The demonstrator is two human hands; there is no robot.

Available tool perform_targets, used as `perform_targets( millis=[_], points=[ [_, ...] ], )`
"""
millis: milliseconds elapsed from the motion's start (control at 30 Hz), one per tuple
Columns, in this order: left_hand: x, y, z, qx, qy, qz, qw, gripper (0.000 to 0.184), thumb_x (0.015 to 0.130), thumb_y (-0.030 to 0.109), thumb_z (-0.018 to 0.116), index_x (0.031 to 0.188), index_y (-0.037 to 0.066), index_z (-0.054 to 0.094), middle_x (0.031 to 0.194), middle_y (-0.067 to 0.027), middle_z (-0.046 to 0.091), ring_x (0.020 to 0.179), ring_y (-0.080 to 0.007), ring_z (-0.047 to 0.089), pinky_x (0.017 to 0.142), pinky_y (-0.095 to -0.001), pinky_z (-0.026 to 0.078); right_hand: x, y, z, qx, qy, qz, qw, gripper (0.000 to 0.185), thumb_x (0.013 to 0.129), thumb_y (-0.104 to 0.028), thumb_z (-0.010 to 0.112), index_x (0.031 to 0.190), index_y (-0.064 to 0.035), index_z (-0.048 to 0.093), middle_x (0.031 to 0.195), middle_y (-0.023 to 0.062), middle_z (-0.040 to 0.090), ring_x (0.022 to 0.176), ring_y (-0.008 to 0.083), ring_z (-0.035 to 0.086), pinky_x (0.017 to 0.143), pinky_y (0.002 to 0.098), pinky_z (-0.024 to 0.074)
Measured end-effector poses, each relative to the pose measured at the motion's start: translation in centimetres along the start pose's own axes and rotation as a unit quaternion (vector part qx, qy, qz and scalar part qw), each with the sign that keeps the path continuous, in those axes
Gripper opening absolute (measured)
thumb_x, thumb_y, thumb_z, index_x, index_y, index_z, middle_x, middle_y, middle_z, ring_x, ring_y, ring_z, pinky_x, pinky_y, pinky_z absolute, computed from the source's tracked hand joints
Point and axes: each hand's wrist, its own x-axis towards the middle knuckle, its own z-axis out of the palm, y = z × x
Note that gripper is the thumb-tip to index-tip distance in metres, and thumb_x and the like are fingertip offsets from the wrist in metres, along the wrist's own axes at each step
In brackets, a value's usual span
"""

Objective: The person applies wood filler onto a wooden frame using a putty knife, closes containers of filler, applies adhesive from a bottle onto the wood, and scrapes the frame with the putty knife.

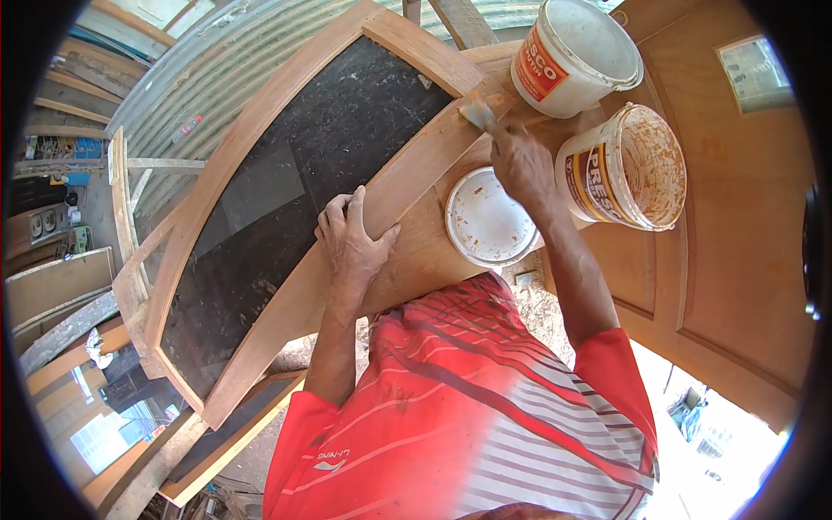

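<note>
My right hand (523, 165) is closed around a putty knife (477, 113), its blade against the upper right end of a curved wooden frame (416, 178). A smear of orange-brown putty (500, 101) shows on the wood beside the blade. My left hand (354, 238) lies with its fingers spread on the frame's near rail, fingertips at the edge of the dark panel (342, 113). A white lid (491, 217) with putty specks sits below the right hand. Right of that hand, a putty-stained bucket (602, 178) leans toward me.
Another white bucket (568, 65) stands at the far right of the work surface. A large wooden door (737, 243) rises on the right. Corrugated metal sheet (234, 69) lies behind the frame. Timber pieces (69, 325) are stacked at the left.
</note>
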Motion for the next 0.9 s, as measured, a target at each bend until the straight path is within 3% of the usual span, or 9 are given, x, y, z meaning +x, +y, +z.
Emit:
perform_targets(
  millis=[233, 333, 433, 533, 633, 900],
  points=[
    [0.6, -1.1, -0.5, 0.002, -0.02, 0.037, 0.999, 0.095, 0.071, 0.042, 0.099, 0.152, 0.011, 0.06, 0.135, -0.0144, 0.053, 0.127, -0.0374, 0.052, 0.11, -0.0558, 0.043, 4.7, 0.0, 0.9, -0.014, 0.057, 0.057, 0.997, 0.028, 0.103, -0.02, 0.066, 0.127, -0.0057, 0.074, 0.11, 0.0249, 0.073, 0.099, 0.0438, 0.074, 0.088, 0.0558, 0.0575],
    [0.5, -1.5, -0.6, 0.002, -0.023, 0.045, 0.999, 0.095, 0.072, 0.043, 0.099, 0.151, 0.01, 0.06, 0.134, -0.0145, 0.053, 0.125, -0.0367, 0.052, 0.108, -0.0554, 0.044, 3.2, 0.6, 2.4, -0.018, 0.076, 0.027, 0.997, 0.024, 0.104, -0.018, 0.061, 0.12, -0.0054, 0.074, 0.102, 0.0256, 0.074, 0.097, 0.0427, 0.076, 0.085, 0.0551, 0.0594],
    [0.7, -1.7, -0.6, -0.002, -0.018, 0.058, 0.998, 0.094, 0.073, 0.043, 0.099, 0.151, 0.009, 0.059, 0.133, -0.0145, 0.053, 0.123, -0.0362, 0.052, 0.106, -0.0551, 0.044, 3.1, 1.6, 3.5, -0.014, 0.162, 0.065, 0.985, 0.029, 0.104, -0.017, 0.06, 0.128, -0.0053, 0.074, 0.107, 0.025, 0.074, 0.097, 0.0434, 0.075, 0.085, 0.0548, 0.0594],
    [0.6, -2.0, -0.4, -0.009, -0.016, 0.06, 0.998, 0.093, 0.073, 0.043, 0.099, 0.15, 0.008, 0.059, 0.132, -0.0143, 0.053, 0.123, -0.0359, 0.052, 0.105, -0.0548, 0.044, 1.2, -0.8, 2.3, -0.005, 0.143, 0.043, 0.989, 0.031, 0.105, -0.016, 0.059, 0.13, -0.0047, 0.073, 0.111, 0.0246, 0.073, 0.098, 0.0443, 0.075, 0.086, 0.055, 0.0592],
    [0.5, -2.2, -0.4, -0.01, -0.02, 0.06, 0.998, 0.092, 0.074, 0.042, 0.099, 0.149, 0.008, 0.059, 0.132, -0.0139, 0.053, 0.123, -0.0353, 0.052, 0.104, -0.0545, 0.044, -0.6, -3.3, 0.6, 0.005, 0.058, 0.058, 0.997, 0.034, 0.104, -0.015, 0.062, 0.135, -0.0043, 0.074, 0.112, 0.0242, 0.073, 0.105, 0.0429, 0.073, 0.092, 0.0545, 0.0562],
    [0.3, -1.9, -0.3, -0.02, -0.002, 0.051, 0.999, 0.093, 0.072, 0.042, 0.099, 0.15, 0.008, 0.06, 0.132, -0.013, 0.054, 0.124, -0.0346, 0.052, 0.105, -0.0539, 0.045, 5.8, 2.8, 2.8, -0.03, 0.076, 0.014, 0.997, 0.028, 0.103, -0.014, 0.063, 0.125, -0.0015, 0.075, 0.104, 0.0285, 0.076, 0.1, 0.045, 0.073, 0.089, 0.0541, 0.0564]
  ],
)
